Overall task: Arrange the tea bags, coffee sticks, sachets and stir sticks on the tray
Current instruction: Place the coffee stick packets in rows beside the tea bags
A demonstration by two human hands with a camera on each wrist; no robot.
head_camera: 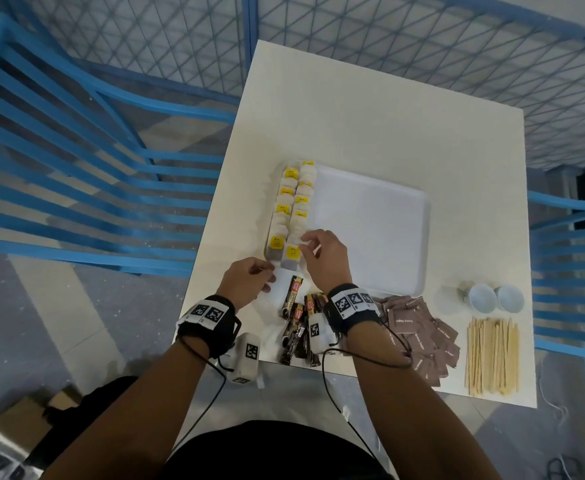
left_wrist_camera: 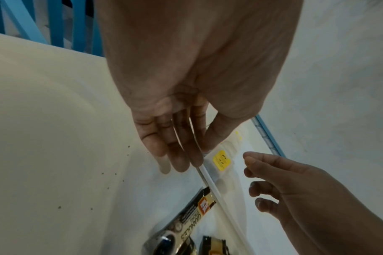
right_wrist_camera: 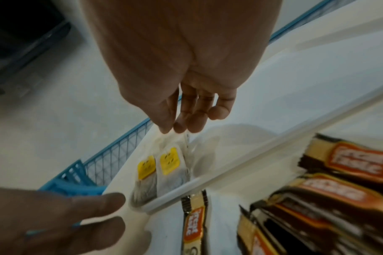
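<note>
Tea bags (head_camera: 290, 213) with yellow tags lie in two overlapping rows along the left edge of the white tray (head_camera: 370, 230), centre of the head frame — this is the tea-bag step, near its end by my judgement, since no loose tea bags show on the table.

Right hand (head_camera: 324, 258) hovers over the near end of the rows; in the right wrist view its fingertips (right_wrist_camera: 179, 126) sit at the top of the nearest bag, pinching or just nudging — cannot tell.

Left hand (head_camera: 246, 282) is at the tray's near-left corner, fingers relaxed and extended against the rim, steadying it, nothing held.

Next move probably calls for squaring up that last bag, then reaching for the coffee sticks (head_camera: 296, 327) piled just below the tray at lower centre.

Brown sachets (head_camera: 419, 334) and wooden stir sticks (head_camera: 491, 355) wait at lower right, still off the tray.

Right wrist strap covers part of the coffee pile. Tag print is unreadable. Right wrist view is blurred at its right edge. Two paper cups (head_camera: 491, 297) stand above the stir sticks.
</note>
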